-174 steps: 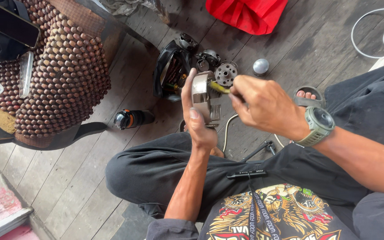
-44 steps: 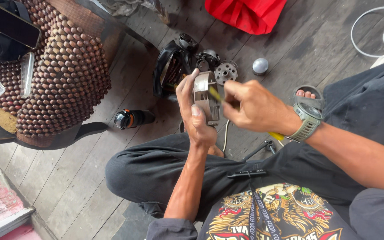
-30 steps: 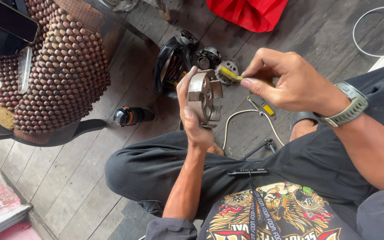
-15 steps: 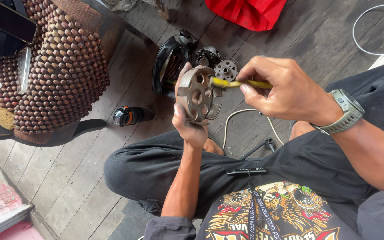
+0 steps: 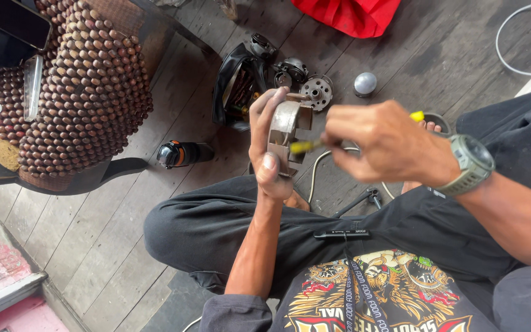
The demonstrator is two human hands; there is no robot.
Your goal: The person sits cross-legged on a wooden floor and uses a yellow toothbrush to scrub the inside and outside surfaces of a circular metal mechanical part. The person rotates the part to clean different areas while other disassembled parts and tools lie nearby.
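The left hand grips a round metal part edge-on above the lap, fingers curled around its rim. The right hand, blurred, closes its fingers on a yellow screwdriver whose tip touches the part.

the metal part is dull grey with brown rust. the tool has a yellow tip. the watch is grey-green. the seat cover is all brown beads. the cloth is bright red. the trousers are black; the shirt is black with a yellow and orange print. the floor is grey-brown planks.
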